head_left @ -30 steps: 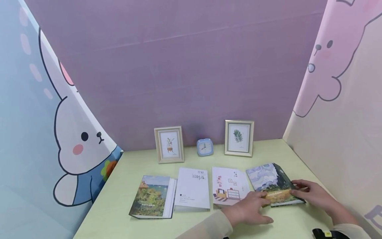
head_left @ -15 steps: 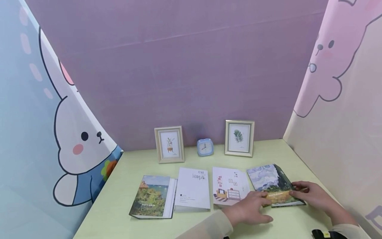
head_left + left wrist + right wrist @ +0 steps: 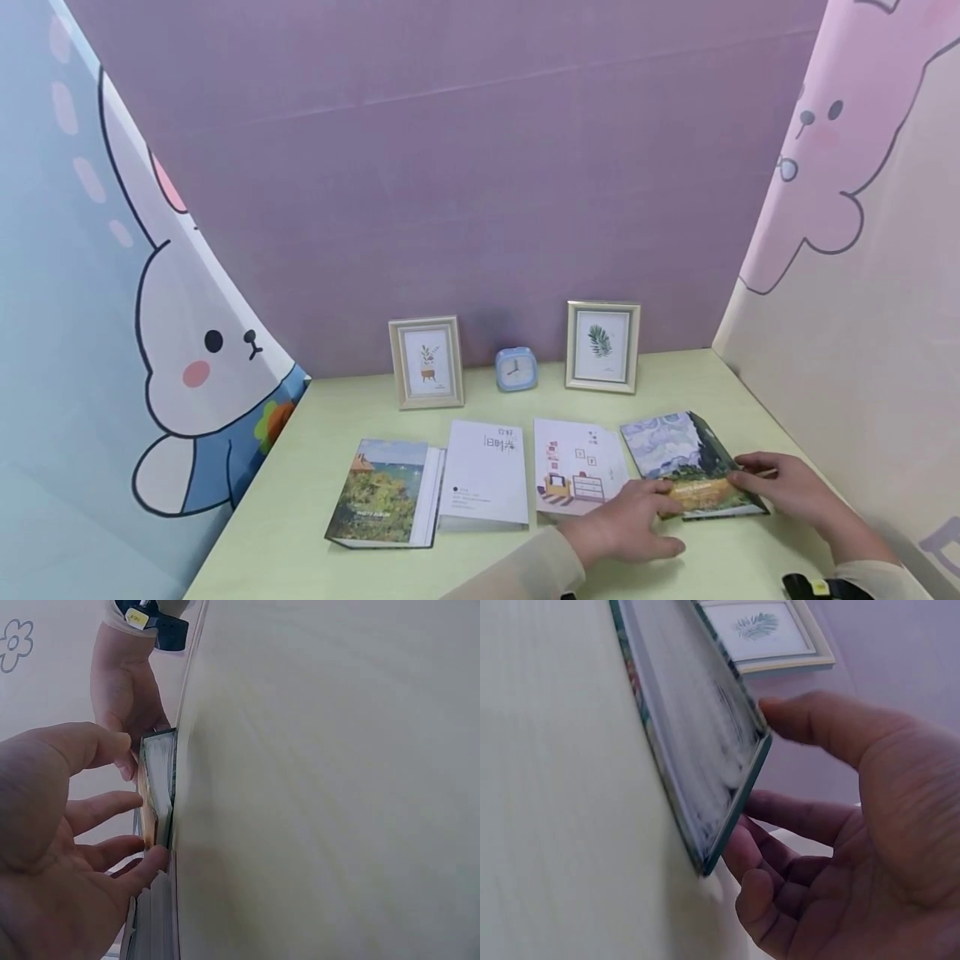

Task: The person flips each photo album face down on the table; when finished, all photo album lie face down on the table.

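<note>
A photo album (image 3: 678,458) with a painted cover of cloudy sky, dark trees and golden field lies at the right end of a row. My right hand (image 3: 787,492) holds its right side; in the right wrist view, the thumb (image 3: 802,720) touches the cover's edge and the other fingers curl by the green spine (image 3: 739,802). At the lower left corner, my left hand (image 3: 630,525) touches the album with relaxed fingers, its thumb spread away. The left wrist view shows these fingers (image 3: 112,810) against the cover, with white page edges (image 3: 159,772) beside them.
Left of the held album lie a white album with furniture drawings (image 3: 577,467), a plain white album (image 3: 486,475) and a landscape-covered photo album (image 3: 382,492). Two picture frames (image 3: 427,400) and a blue alarm clock (image 3: 516,369) stand along the back wall (image 3: 480,208).
The held album has shifted very slightly to the right, and both hands keep nearly the same position on it. The other albums stay where they were.
</note>
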Demonstrator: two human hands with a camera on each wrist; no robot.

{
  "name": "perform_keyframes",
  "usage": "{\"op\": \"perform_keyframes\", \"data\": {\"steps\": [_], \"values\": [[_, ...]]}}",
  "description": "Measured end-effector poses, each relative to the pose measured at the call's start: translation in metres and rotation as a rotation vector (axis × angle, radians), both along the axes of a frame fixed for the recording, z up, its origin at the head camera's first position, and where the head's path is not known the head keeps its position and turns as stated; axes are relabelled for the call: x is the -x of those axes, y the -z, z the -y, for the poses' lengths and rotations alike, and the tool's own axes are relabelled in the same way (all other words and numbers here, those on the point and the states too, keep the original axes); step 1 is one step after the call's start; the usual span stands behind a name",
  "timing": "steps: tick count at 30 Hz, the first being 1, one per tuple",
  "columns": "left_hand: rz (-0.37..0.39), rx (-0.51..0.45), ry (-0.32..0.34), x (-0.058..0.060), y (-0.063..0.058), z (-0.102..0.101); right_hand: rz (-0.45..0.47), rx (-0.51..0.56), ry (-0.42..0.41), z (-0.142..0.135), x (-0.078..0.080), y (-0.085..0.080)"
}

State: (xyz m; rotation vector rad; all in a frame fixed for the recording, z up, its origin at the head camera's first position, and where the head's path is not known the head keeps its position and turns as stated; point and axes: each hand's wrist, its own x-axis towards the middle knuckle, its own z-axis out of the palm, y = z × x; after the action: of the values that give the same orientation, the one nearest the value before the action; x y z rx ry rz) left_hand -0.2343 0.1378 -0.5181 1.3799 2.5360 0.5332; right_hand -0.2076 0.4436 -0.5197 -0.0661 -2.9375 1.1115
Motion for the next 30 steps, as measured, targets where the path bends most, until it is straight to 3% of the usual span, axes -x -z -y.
{"op": "perform_keyframes", "data": {"steps": [7, 14, 16, 21, 30], "values": [[0.016, -0.079, -0.030, 0.000, -0.005, 0.005, -0.102, -0.002, 0.041, 0.006, 0.005, -0.004], [0.003, -0.168, -0.045, 0.007, -0.009, 0.014, -0.181, 0.005, 0.041, 0.024, 0.002, -0.017], [0.032, -0.194, -0.065, 0.010, -0.010, 0.018, -0.194, 0.012, 0.037, 0.031, 0.002, -0.021], [0.068, -0.247, -0.104, 0.015, -0.014, 0.031, -0.185, 0.038, 0.015, 0.049, 0.003, -0.026], [0.034, -0.290, -0.160, 0.028, -0.013, 0.055, -0.154, 0.121, -0.027, 0.077, 0.008, -0.018]]}}
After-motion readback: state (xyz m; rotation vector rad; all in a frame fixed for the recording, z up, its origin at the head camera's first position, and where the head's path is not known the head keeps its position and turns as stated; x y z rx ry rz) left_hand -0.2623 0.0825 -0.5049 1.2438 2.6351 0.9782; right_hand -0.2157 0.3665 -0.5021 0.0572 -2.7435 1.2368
